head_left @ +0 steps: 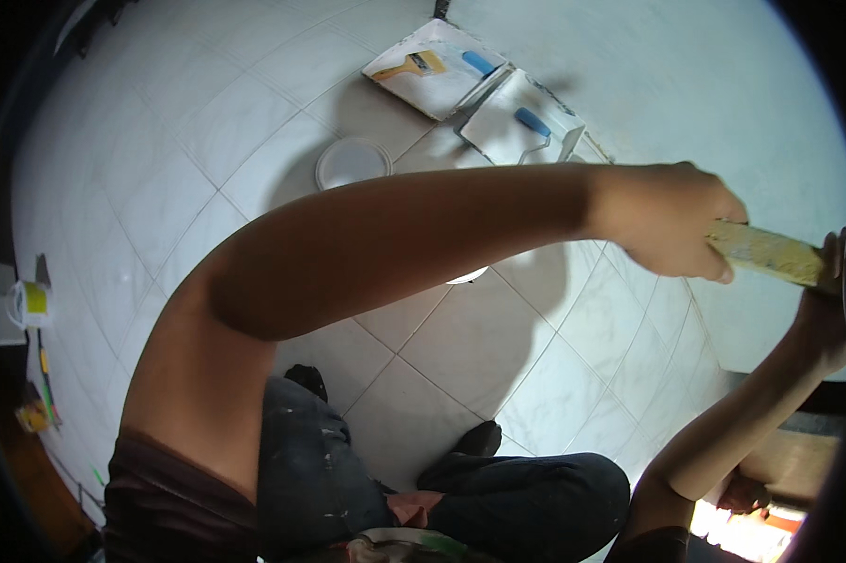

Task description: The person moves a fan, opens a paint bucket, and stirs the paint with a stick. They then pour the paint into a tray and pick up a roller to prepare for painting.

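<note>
Reaching across to the right, my left hand (662,218) is closed on one end of a yellow, paint-stained bar (770,253), which looks like wood. My right hand (822,324) is at the far right rim, with its fingers curled round the bar's other end. A dark edge beside that hand is cut off by the rim, so I cannot tell what it is. The bar is held in front of the pale wall (667,75). My left forearm hides part of the floor and most of a white round thing (468,277) beneath it.
Two white paint trays stand by the wall: one (446,101) holds a yellowish brush (413,65) and a blue roller handle (479,63), the other (488,131) a blue-handled roller (533,120). A round whitish lid or tub (352,161) lies nearby. A white bucket (30,305) stands far left.
</note>
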`<state>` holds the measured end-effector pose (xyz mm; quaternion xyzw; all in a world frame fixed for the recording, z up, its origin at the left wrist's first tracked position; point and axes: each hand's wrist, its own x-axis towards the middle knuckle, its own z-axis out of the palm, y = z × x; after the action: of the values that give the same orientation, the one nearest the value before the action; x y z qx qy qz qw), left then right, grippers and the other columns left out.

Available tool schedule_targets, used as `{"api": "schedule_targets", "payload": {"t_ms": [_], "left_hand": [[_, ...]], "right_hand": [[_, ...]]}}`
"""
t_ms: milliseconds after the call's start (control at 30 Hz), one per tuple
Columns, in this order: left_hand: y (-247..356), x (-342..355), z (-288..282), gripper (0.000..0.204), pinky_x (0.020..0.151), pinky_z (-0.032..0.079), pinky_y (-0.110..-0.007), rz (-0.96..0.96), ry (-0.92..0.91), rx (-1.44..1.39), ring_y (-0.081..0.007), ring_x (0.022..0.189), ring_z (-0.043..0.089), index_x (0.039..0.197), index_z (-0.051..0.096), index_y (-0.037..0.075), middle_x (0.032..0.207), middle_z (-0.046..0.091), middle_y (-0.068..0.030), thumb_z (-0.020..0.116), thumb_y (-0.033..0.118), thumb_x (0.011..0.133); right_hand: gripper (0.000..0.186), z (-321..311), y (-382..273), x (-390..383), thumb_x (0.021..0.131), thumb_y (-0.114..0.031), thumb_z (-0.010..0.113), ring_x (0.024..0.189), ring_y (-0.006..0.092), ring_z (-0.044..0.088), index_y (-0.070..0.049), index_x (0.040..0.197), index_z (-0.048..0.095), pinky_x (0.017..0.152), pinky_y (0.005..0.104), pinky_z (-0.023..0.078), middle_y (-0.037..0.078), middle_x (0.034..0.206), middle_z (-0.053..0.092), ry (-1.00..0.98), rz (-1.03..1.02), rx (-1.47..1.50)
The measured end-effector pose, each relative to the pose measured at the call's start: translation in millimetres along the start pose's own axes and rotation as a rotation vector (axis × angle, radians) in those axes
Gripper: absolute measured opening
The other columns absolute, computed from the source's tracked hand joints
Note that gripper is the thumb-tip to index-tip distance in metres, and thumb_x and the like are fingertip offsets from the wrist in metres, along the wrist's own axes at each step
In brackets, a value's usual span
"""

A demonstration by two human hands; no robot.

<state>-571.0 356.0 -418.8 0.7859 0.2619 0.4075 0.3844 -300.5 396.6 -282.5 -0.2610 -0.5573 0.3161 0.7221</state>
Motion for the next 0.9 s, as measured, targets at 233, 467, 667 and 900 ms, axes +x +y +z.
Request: {"api": "schedule_targets", "payload": {"t_ms": [233, 467, 667, 900], "left_hand": [[-56.2, 9.4, 139.3, 0.046, 0.072, 0.055, -0.048, 0.217, 0.300, 0.122, -0.0365, 0.078, 0.069, 0.120, 0.058, 0.003, 0.089, 0.065, -0.0161, 0.074, 0.034, 0.090], [-82.5, 0.4, 218.5, 0.053, 0.066, 0.055, -0.044, 0.081, 0.176, 0.350, -0.0314, 0.069, 0.068, 0.107, 0.062, 0.005, 0.077, 0.061, -0.0114, 0.069, 0.056, 0.091], [-110.7, -17.0, 236.7, 0.054, 0.063, 0.054, -0.040, 0.010, 0.042, 0.506, -0.0256, 0.065, 0.067, 0.107, 0.063, 0.010, 0.073, 0.060, -0.0070, 0.066, 0.061, 0.090], [-132.8, -22.4, 238.7, 0.053, 0.064, 0.056, -0.040, -0.008, -0.026, 0.563, -0.0264, 0.068, 0.069, 0.105, 0.063, 0.009, 0.073, 0.060, -0.0070, 0.067, 0.059, 0.089]], "right_hand": [[0.044, -75.6, 27.8, -95.8, 0.112, -0.028, 0.042, 0.058, 0.0148, 0.022, -0.014, 0.073, 0.026, 0.054, 0.0297, 0.026, 0.000, 0.067, 0.022, 0.262, 0.135, 0.032], [0.041, -156.1, 61.8, -176.6, 0.110, -0.031, 0.048, 0.052, 0.0115, 0.025, -0.011, 0.075, 0.042, 0.045, 0.0255, 0.027, 0.000, 0.065, 0.031, 0.559, 0.179, 0.184], [0.039, -183.3, 101.1, -222.4, 0.109, -0.033, 0.050, 0.051, 0.0124, 0.025, -0.008, 0.079, 0.047, 0.043, 0.0266, 0.026, 0.002, 0.064, 0.033, 0.726, 0.260, 0.360], [0.034, -199.2, 133.8, -248.1, 0.107, -0.031, 0.053, 0.056, 0.0134, 0.028, -0.008, 0.082, 0.046, 0.049, 0.0270, 0.029, 0.003, 0.069, 0.034, 0.753, 0.289, 0.506]]}}
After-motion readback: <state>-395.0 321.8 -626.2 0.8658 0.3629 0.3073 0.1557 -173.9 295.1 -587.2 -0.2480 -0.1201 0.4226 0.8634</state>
